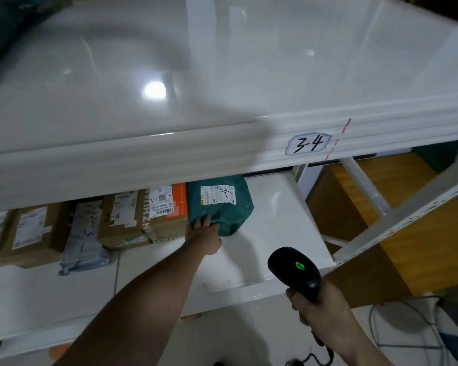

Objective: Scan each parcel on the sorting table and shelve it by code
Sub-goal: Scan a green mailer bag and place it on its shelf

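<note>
White metal shelving (262, 220) fills the view, its upper edge labelled "3-4" (309, 144). On the lower shelf a teal plastic mailer bag (222, 204) lies at the right end of a parcel row, touching a brown cardboard box (167, 210). The left hand (205, 233) is nearer, fingers (200, 223) grasping the bag's near left corner; its long axis runs near to far. The right hand (320, 310) is clenched around a black handheld scanner (294, 270), well apart.

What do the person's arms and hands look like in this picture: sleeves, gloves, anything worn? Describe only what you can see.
Both forearms are bare, with no sleeve in view. The left hand and the right hand wear no gloves. No watch, ring or wristband shows on either, though the left hand's fingers are partly hidden.
</note>
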Available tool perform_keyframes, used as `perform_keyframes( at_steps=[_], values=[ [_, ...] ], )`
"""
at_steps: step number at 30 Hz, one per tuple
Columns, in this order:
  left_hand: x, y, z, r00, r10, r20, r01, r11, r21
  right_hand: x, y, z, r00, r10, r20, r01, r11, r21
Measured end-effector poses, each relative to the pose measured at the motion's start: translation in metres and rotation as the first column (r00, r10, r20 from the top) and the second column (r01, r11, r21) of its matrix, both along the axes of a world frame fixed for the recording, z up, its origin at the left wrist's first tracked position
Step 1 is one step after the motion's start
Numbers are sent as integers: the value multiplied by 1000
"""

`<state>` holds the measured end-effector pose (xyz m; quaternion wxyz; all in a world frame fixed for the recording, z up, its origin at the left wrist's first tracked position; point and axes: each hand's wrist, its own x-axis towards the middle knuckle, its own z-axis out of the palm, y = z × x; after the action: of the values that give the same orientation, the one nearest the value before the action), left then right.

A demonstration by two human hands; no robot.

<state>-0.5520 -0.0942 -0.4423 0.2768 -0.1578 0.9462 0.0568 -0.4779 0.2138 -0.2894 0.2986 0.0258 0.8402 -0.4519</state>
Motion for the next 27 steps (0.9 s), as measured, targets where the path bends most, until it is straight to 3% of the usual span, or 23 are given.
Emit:
perform_keyframes(
  at_steps=[3,8,12,21,27],
  values=[
    [-5,-2,5,1000,-1,18,2,1000,-30,-1,5,3,999,-4,-42,5,1000,11],
    [-4,38,35,971,-122,-206,133,990,41,-6,30,7,995,-79,-54,79,997,-12],
    [-19,93,69,940,-211,-268,244,965,97,-12,68,19,984,-126,-126,121,991,-51],
    [-38,279,123,865,-477,-154,501,833,233,-13,200,52,917,-263,-299,250,965,-79],
    [-58,408,138,792,-597,-125,604,738,300,-6,303,67,890,-347,-296,333,938,-98]
  ],
)
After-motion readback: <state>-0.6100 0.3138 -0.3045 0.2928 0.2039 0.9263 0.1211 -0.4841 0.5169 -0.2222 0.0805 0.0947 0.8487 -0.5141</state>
